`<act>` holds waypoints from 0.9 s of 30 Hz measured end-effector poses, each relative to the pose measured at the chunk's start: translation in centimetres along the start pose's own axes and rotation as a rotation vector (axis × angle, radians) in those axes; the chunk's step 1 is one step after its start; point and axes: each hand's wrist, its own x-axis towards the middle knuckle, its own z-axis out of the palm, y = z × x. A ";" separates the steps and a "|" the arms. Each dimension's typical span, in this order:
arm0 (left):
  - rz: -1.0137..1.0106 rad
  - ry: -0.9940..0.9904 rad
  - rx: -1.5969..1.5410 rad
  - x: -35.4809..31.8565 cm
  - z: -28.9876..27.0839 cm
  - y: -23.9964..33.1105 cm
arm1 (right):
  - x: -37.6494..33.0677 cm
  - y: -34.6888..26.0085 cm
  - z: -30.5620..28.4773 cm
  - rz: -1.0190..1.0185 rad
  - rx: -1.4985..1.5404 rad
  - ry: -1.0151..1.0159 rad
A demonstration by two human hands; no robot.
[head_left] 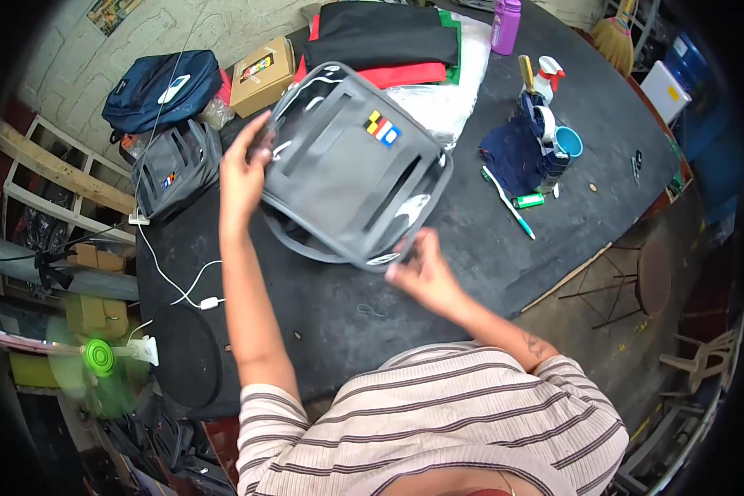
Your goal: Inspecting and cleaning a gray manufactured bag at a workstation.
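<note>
A grey bag [331,174] with see-through plastic side panels and a small multicoloured patch is held up over the black table, tilted. My left hand [244,169] grips its left edge, thumb and fingers closed on the plastic. At the lower right corner, my right hand [422,269] has its fingers bent around the bag's edge; the fingertips are partly hidden. Part of a grey strap or rim hangs below the bag. To the left of my left hand, a second similar grey bag [178,169] rests on the table.
Behind stand a navy backpack [161,91], a cardboard box [262,76] and folded black, red and green fabric [380,41]. At right are a spray bottle [546,78], a blue cup [568,142], a toothbrush [508,202] and a purple bottle [506,26]. A white cable [169,277] and fan [99,355] are left.
</note>
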 end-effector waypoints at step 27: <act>0.295 0.209 0.510 -14.8 15.6 4.0 | 1.9 0.4 -5.2 -0.140 -0.259 0.206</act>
